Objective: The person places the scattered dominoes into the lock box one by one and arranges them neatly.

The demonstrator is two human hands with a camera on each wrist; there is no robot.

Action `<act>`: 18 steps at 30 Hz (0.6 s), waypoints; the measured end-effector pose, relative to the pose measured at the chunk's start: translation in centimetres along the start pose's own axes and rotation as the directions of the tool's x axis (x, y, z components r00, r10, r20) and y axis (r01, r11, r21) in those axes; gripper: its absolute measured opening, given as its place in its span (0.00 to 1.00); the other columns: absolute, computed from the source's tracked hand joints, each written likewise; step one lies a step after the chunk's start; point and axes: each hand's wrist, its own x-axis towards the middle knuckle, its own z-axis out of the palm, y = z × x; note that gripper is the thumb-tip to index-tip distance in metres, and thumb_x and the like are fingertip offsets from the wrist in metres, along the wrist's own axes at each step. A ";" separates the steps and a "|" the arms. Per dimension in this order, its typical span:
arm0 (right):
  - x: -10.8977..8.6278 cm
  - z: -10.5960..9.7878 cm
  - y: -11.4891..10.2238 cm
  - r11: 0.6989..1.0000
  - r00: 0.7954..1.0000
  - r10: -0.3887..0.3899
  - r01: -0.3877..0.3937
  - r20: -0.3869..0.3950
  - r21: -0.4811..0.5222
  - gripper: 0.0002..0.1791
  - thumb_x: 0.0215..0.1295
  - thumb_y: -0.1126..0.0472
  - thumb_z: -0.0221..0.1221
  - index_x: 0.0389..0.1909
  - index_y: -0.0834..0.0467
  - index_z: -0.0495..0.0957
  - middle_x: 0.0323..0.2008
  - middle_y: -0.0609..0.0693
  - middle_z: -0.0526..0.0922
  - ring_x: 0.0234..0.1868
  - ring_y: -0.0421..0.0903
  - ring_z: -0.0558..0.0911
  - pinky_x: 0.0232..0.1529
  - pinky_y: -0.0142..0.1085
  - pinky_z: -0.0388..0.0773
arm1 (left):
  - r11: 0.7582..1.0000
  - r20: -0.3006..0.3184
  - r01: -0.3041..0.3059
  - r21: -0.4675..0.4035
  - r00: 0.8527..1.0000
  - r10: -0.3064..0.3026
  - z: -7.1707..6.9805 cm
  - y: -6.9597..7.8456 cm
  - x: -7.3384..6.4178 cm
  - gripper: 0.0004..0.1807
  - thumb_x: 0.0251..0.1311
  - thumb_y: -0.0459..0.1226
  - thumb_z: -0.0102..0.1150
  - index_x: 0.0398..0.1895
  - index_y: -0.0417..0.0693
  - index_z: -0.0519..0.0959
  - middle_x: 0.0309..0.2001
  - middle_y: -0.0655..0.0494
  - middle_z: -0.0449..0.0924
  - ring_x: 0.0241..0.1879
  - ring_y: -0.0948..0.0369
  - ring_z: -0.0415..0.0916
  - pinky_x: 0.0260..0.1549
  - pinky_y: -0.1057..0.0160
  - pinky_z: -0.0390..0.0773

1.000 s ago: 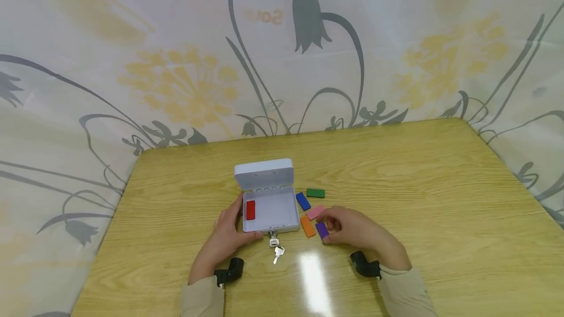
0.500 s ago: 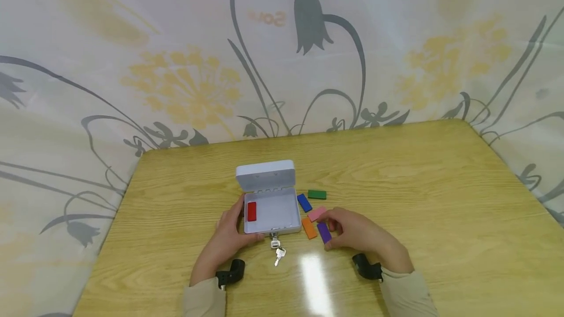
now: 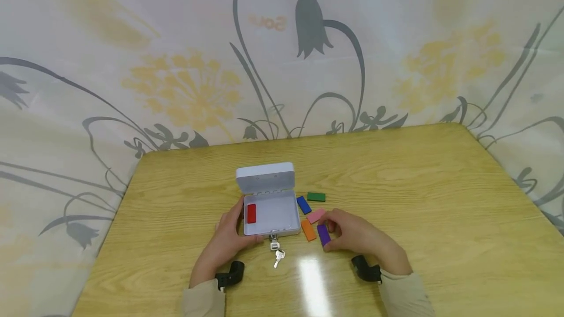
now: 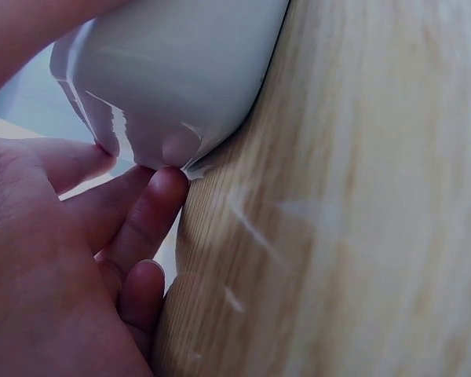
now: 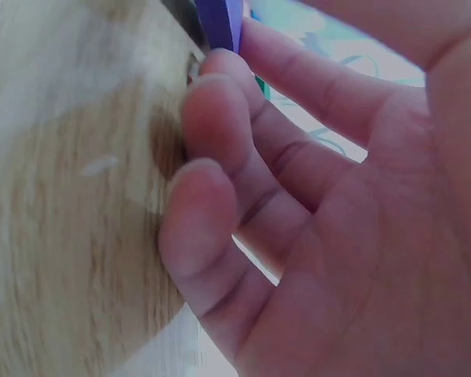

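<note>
A white metal cash box [image 3: 273,209] stands on the table with its lid [image 3: 266,178] raised. Inside it, near the left wall, lies a red block [image 3: 251,213]. My left hand [image 3: 229,230] holds the box at its front left corner, thumb along the front and fingers at the left side; the left wrist view shows fingertips touching the white wall [image 4: 188,71]. Between thumb and fingers, my right hand [image 3: 354,232] pinches a purple block [image 3: 323,235] by its ends. Only part of that block shows in the right wrist view, past the curled fingers [image 5: 216,118].
Orange [image 3: 308,230], pink [image 3: 316,216], blue [image 3: 303,205] and green blocks [image 3: 316,196] lie right of the box. A key [image 3: 279,258] hangs from the front lock [image 3: 274,242] on a ring. A patterned cloth [image 3: 282,62] rises behind the wooden table [image 3: 396,175].
The purple block has turned slightly in my right hand and seems tilted up a little more. My left hand and the box stay in place; the head view has shifted slightly.
</note>
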 end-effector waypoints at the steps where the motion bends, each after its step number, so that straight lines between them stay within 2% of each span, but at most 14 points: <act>1: 0.0 -0.1 0.1 1.000 1.000 -0.001 0.001 0.000 0.017 0.23 0.45 0.55 0.68 0.44 0.55 0.72 0.29 0.46 0.69 0.29 0.43 0.67 0.28 0.34 0.66 | 1.000 -0.002 -0.003 0.003 1.000 0.003 0.0 0.0 0.0 0.60 0.32 0.59 0.69 0.69 0.67 0.43 0.65 0.60 0.53 0.58 0.57 0.52 0.54 0.49 0.55; 5: -0.2 -0.3 0.6 0.998 1.000 -0.017 0.018 -0.009 0.053 0.25 0.46 0.50 0.67 0.45 0.54 0.72 0.32 0.47 0.69 0.30 0.43 0.68 0.29 0.33 0.68 | 1.000 -0.002 -0.011 0.007 1.000 0.011 0.0 0.0 0.1 0.59 0.32 0.59 0.69 0.69 0.68 0.44 0.65 0.62 0.53 0.58 0.58 0.52 0.53 0.50 0.54; 9: -0.3 -0.6 0.8 0.996 0.999 -0.033 0.035 -0.036 0.079 0.25 0.48 0.51 0.66 0.47 0.54 0.72 0.33 0.47 0.70 0.30 0.42 0.69 0.29 0.32 0.69 | 1.000 -0.008 -0.030 0.010 1.000 0.030 -0.1 0.0 0.2 0.58 0.33 0.58 0.69 0.69 0.67 0.44 0.65 0.63 0.53 0.58 0.58 0.52 0.53 0.50 0.53; 13: -0.3 -0.7 0.8 0.996 0.997 -0.053 0.057 -0.058 0.070 0.23 0.49 0.52 0.65 0.46 0.54 0.73 0.33 0.46 0.71 0.30 0.40 0.70 0.30 0.32 0.69 | 1.000 -0.009 -0.018 0.000 1.000 0.018 0.0 -0.1 0.1 0.59 0.32 0.59 0.69 0.69 0.68 0.44 0.65 0.61 0.53 0.58 0.58 0.52 0.53 0.49 0.54; 18: -0.3 -0.8 0.6 0.996 0.996 -0.040 0.046 -0.086 0.073 0.24 0.48 0.52 0.65 0.47 0.54 0.74 0.32 0.46 0.72 0.30 0.41 0.71 0.30 0.32 0.69 | 1.000 -0.010 -0.001 -0.017 1.000 0.000 0.1 -0.2 0.0 0.60 0.30 0.60 0.69 0.69 0.68 0.44 0.65 0.59 0.54 0.57 0.58 0.52 0.53 0.48 0.56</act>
